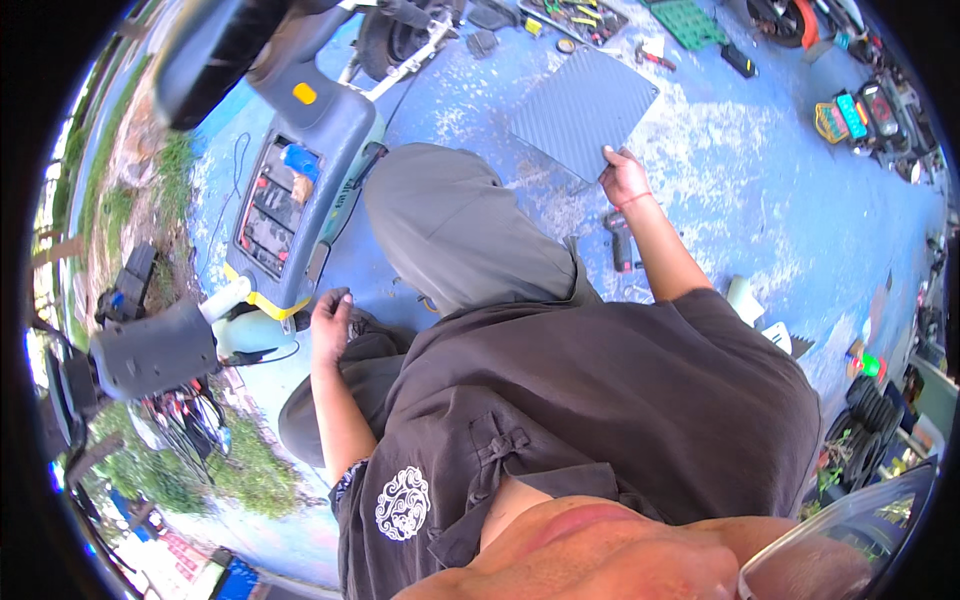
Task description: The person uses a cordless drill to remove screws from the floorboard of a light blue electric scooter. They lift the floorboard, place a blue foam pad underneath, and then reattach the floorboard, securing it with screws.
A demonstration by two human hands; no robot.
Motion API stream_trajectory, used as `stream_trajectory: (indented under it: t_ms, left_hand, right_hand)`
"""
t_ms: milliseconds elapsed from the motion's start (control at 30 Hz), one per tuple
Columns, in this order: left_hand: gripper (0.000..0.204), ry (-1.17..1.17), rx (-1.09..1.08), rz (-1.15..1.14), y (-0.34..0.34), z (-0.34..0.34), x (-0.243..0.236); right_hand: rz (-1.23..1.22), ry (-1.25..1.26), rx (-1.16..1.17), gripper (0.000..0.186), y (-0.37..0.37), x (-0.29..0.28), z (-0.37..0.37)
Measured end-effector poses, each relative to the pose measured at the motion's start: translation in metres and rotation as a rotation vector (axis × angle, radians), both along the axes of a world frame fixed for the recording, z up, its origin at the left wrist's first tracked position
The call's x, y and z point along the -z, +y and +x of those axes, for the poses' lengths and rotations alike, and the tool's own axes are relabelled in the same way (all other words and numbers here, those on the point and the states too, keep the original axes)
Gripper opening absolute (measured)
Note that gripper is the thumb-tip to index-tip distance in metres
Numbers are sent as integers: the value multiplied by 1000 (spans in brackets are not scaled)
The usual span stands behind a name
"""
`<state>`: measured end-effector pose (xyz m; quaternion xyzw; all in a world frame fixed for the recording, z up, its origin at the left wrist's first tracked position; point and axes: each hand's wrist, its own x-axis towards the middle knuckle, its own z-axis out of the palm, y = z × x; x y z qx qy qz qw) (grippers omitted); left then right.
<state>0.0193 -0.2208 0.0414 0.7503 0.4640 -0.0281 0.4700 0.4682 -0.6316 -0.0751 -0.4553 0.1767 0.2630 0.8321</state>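
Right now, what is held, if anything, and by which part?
Right hand: flat, grey, striped rectangular panel, by its nearest corner. Left hand: nothing visible.

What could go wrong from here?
1. The right hand grips the grey panel near one corner, so it could swing or slip.
2. A blue item lies in the scooter's open bay; it might get in the way or drop deeper.
3. The drill lies on the floor close to the right forearm and could get knocked.
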Motion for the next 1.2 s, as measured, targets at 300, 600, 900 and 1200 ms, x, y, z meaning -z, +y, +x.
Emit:
stream_trajectory:
  t_ms: [300,600,900,1200]
  left_hand:
    - [38,-520,113,-179,-13,26,-89]
    - [53,-986,-157,-608,-89,25,-148]
    - [46,-968,-573,-635,-46,-47,-126]
    - [52,-778,-506,-843,-23,-97,-108]
  right_hand:
    - [317,-269,-391,40,64,-235,-67]
    - [395,-102,-698,42,199,-250,-251]
    - [124,-26,-970,39,257,-199,-223]
    - [-99,-169,-1176,44,267,-188,-174]
